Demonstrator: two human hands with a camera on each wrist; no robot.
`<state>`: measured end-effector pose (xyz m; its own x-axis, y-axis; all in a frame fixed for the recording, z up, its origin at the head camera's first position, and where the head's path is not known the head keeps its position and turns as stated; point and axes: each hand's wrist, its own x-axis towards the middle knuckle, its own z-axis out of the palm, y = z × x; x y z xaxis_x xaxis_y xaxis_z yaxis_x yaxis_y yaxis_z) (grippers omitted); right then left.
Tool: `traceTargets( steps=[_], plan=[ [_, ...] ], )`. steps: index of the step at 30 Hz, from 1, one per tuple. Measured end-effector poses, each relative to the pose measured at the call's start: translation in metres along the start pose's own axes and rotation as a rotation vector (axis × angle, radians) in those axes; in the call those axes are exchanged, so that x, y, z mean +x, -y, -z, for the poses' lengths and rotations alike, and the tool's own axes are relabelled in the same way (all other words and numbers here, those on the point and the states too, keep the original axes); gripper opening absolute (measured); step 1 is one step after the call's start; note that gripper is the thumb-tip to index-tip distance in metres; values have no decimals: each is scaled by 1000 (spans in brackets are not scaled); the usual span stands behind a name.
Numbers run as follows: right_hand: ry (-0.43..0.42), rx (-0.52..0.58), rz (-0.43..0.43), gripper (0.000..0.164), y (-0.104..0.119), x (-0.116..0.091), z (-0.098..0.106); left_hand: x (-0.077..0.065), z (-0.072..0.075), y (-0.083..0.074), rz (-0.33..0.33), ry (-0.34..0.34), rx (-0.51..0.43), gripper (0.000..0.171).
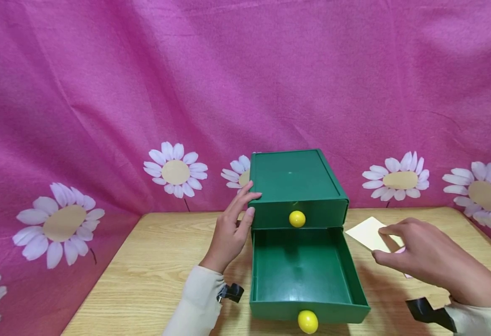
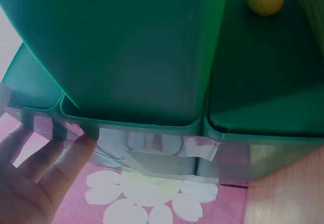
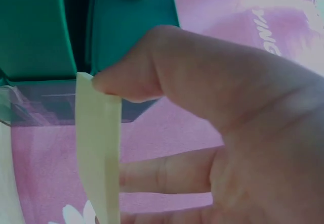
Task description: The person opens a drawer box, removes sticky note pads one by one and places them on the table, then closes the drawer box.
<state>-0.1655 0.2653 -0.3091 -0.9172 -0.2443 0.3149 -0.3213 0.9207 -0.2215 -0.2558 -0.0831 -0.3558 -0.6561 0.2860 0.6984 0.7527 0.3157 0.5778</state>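
Observation:
A green two-drawer box [image 1: 289, 175] stands on the table, its upper drawer closed and its lower drawer [image 1: 276, 311] pulled out, the bare green floor showing. Each drawer front has a yellow round knob [image 1: 297, 219]. My left hand [image 1: 227, 235] rests against the box's upper left side, fingers extended onto the top edge; in the left wrist view its fingertips [image 2: 83, 145] touch the clear side. To the right of the box, my right hand [image 1: 430, 254] pinches a pale yellow sticky note pad [image 3: 98, 148] between thumb and fingers.
Something pink [image 1: 408, 276] shows partly under my right hand; its kind is hidden. The wooden table [image 1: 153, 261] ends at a pink cloth [image 1: 228, 84] with printed white daisies, behind and at both sides. A black wrist mount [image 1: 231, 292] sits at my left cuff.

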Motion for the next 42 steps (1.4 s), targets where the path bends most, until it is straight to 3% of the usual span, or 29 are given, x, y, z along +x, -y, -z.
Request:
traceTargets(
  steps=[3, 5, 8, 11, 20, 27, 31, 38, 42],
  plan=[
    [-21, 6, 13, 42, 1, 3, -2, 0, 0, 1, -3, -2, -5, 35],
    [-18, 8, 4, 38, 0, 4, -4, 0, -1, 2, -6, -3, -11, 35],
    [-5, 15, -12, 20, -3, 3, -6, 1, -2, 3, -7, -2, -16, 35],
    [-3, 15, -21, 18, -5, 2, -8, 1, -1, 3, -5, -3, -9, 35],
    [-68, 10, -49, 48, -18, -2, -21, -1, -1, 0, -10, -5, 2, 35],
    [-94, -20, -90, 27, -27, -5, -35, 0, -1, 0, -12, -8, 5, 36],
    [-96, -15, -123, 35, -33, -5, -44, 1, 0, 0, -14, -7, -2, 36],
    [-45, -7, -179, 53, -40, -6, -57, 0, -1, 1, -14, -9, -7, 36],
    [-9, 2, -200, 43, -41, -6, -63, 0, -1, 0, -7, -9, -1, 36]
  ],
)
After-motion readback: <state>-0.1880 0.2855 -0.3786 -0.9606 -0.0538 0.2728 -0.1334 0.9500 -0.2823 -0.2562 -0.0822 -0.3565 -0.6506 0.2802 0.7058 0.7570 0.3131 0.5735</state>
